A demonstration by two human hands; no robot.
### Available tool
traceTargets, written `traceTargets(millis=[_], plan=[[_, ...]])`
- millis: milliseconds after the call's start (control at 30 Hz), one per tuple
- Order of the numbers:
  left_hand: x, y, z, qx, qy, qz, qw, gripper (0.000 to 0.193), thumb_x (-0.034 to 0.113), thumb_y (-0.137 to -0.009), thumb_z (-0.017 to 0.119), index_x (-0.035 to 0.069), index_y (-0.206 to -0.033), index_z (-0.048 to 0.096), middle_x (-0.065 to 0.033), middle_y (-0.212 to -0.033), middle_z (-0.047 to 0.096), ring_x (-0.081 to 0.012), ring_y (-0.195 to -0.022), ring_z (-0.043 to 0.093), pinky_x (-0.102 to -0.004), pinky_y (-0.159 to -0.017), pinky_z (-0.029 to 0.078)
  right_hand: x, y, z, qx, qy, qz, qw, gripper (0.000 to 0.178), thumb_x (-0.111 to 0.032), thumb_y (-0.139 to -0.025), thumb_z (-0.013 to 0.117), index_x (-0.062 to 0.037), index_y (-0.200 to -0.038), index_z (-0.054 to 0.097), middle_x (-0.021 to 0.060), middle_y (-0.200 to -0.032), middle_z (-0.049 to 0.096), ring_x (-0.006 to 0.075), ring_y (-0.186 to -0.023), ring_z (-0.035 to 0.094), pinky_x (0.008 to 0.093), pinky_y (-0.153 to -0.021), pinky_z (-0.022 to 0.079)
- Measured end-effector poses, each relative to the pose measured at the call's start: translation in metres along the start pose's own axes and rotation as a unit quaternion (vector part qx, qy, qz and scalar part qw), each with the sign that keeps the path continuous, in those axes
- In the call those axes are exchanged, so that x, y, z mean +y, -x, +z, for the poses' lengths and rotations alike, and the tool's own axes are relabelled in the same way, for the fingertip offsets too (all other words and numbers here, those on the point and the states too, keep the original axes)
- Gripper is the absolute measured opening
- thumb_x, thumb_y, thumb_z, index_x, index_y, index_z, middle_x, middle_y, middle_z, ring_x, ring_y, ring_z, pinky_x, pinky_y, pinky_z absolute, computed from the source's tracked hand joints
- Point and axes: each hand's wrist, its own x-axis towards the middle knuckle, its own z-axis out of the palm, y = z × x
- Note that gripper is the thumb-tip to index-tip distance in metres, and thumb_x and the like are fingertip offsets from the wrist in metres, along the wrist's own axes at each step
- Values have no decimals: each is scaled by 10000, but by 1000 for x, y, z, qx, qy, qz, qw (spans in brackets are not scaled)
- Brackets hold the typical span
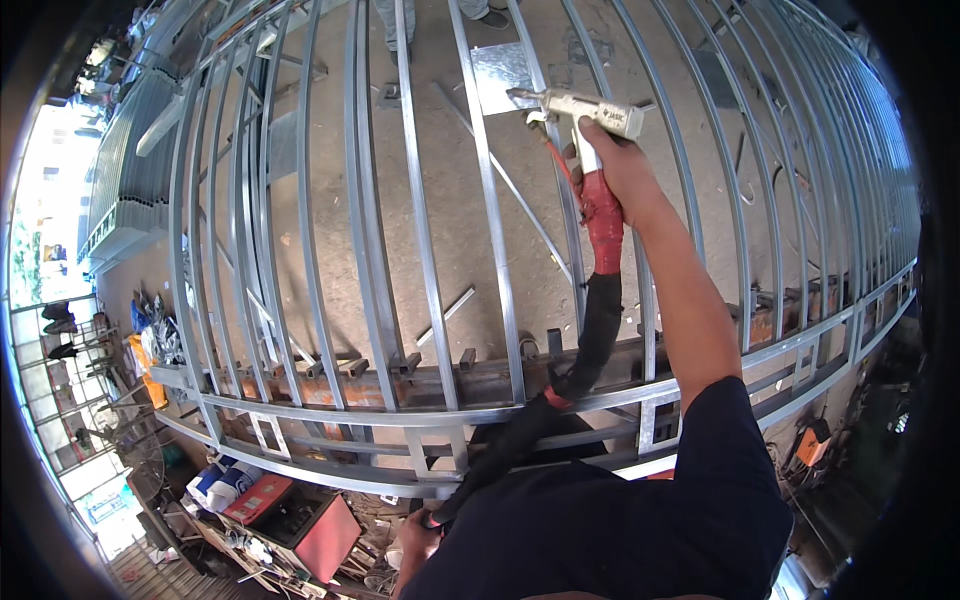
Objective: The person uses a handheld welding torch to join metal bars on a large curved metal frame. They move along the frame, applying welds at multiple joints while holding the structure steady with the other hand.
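My right hand [618, 168] is wrapped round the grip of a white, pistol-shaped welding gun [590, 108], whose metal nozzle points left over the steel frame. Red tape covers the lower grip, where a thick black cable [600, 305] runs down and across the frame's near rail toward my body. Low in the view, close to my body, my left hand [415, 540] is closed round the cable by a red band; part of that hand is hidden. Beneath the gun lies the frame of long, parallel galvanized steel tubes [420, 200].
The frame's double near rail [360, 418] crosses in front of me, above a rusty beam [480, 372]. A red-sided box [325, 535] stands at lower left. Stacked steel profiles [130, 215] are at far left. A shiny metal sheet [500, 78] lies on the floor; another person's feet [494, 18] show beyond.
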Motion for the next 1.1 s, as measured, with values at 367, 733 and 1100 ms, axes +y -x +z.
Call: traceTargets(millis=[367,733,1100], plan=[[49,-41,-38,-64,-59,-2,996,526,627,-760,789,178,-1034,786,-135,-888,770,-362,-910,743,-446,-784,576,-17,-69,91,130,512,-175,831,651,-254,-924,605,-40,-1497,385,281,-1216,679,460,-1113,672,520,-951,539],[51,-53,-32,-80,-26,106,991,472,547,-749,814,149,-1002,793,-136,-879,770,-350,-882,748,-454,-788,572,-19,-86,127,133,586,-142,787,585,-136,-939,453,-34,-1509,371,311,-1319,609,460,-1190,636,528,-993,515],[68,-50,-42,-80,-21,117,990,478,519,-775,794,140,-1067,794,-158,-916,770,-362,-929,744,-450,-819,570,-21,-88,131,124,579,-137,794,597,-148,-969,436,-24,-1546,350,299,-1338,604,441,-1218,628,508,-1007,516]])
